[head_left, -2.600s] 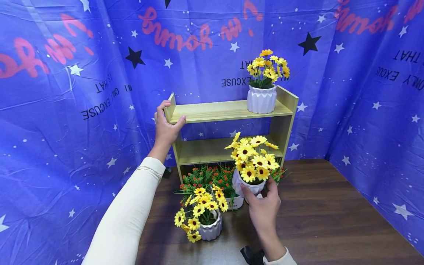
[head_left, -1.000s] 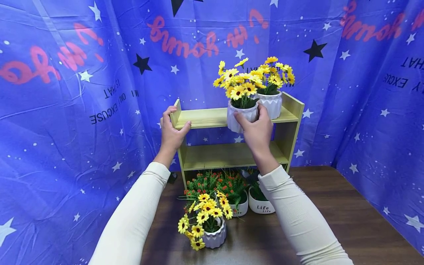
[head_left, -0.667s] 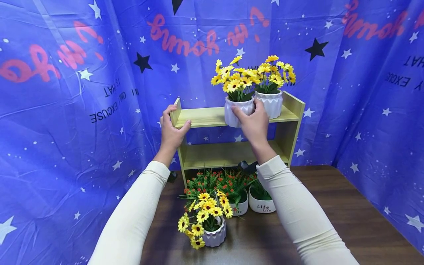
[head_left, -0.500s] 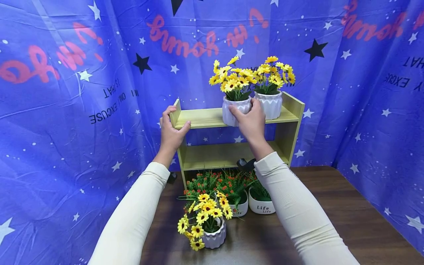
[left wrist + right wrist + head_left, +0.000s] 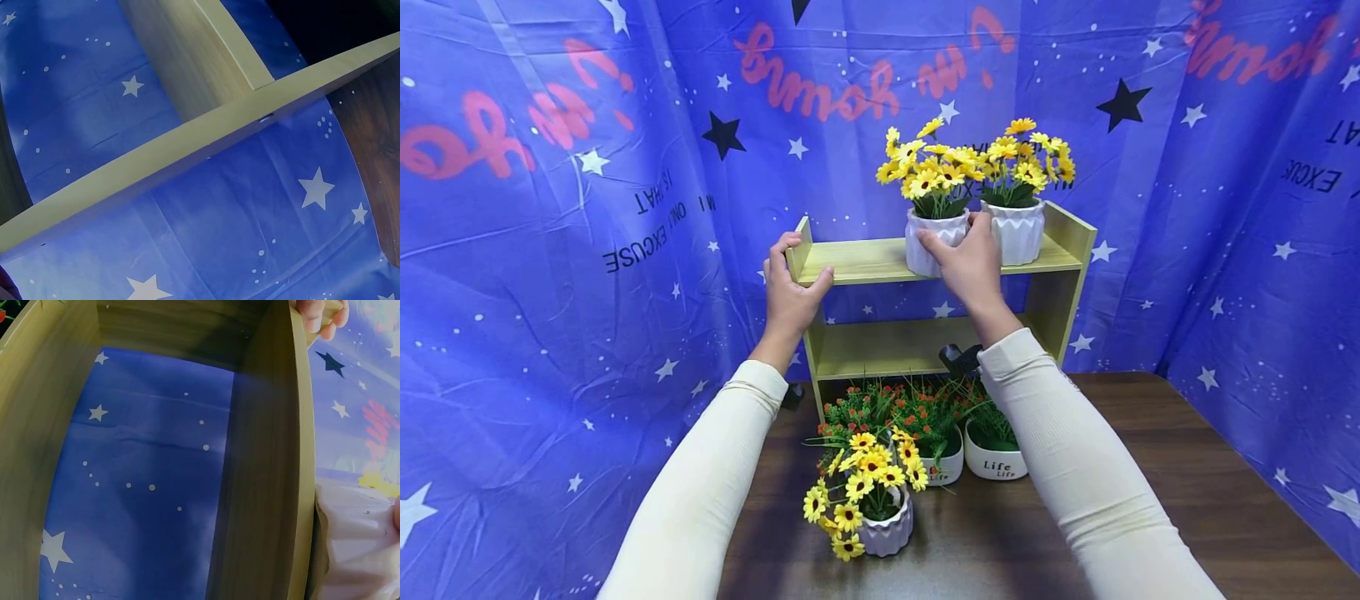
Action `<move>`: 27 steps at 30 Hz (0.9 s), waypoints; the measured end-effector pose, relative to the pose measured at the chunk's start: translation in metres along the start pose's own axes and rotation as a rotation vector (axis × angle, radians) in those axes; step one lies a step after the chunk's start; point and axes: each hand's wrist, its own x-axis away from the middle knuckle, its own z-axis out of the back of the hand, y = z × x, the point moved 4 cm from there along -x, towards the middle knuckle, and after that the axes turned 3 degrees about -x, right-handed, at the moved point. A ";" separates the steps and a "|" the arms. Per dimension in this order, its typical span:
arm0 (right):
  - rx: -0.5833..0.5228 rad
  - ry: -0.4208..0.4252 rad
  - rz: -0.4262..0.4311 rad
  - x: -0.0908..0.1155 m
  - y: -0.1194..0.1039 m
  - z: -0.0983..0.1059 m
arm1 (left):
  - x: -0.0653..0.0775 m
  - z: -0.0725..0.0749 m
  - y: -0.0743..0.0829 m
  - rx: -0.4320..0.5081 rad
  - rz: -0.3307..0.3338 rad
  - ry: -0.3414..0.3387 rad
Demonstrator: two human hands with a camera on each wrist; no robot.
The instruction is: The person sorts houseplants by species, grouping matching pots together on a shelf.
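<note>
My right hand (image 5: 972, 271) holds a white fluted flowerpot (image 5: 925, 243) with yellow daisies, thumb in front and fingers on its right side. That pot stands at the top board's front edge; in the right wrist view its white wall (image 5: 356, 544) appears against the board. Just right of it on the same board is a second white pot (image 5: 1018, 233) of yellow flowers. At the upper left corner of the wooden shelf (image 5: 857, 262), my left hand (image 5: 790, 304) grips the side panel, thumb over the front edge. The left wrist view shows mainly the shelf's side panel (image 5: 156, 147).
A third yellow-flowered pot (image 5: 886, 533) stands on the dark wood table (image 5: 1112, 492), near the front. Behind it, white oval planters (image 5: 996, 464) with greenery and red blooms sit around the lowest level. A blue star-patterned curtain (image 5: 647, 350) surrounds the table.
My right hand has carried the daisy pot up from in front of the shelf to the top board, then slightly left, away from the second pot. My left hand keeps its grip on the shelf.
</note>
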 end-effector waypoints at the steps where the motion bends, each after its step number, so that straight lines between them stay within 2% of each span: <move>1: 0.005 0.000 -0.002 -0.001 0.000 -0.001 | 0.000 0.000 0.000 0.000 0.001 -0.001; 8: 0.012 -0.001 -0.015 -0.007 0.003 -0.008 | 0.001 0.001 -0.001 0.004 0.027 -0.021; 21: 0.017 0.043 0.020 -0.007 0.002 -0.010 | -0.002 0.000 0.002 0.014 -0.023 -0.003; 27: -0.077 0.063 0.026 0.004 0.008 -0.007 | 0.000 0.000 0.000 0.004 -0.028 -0.002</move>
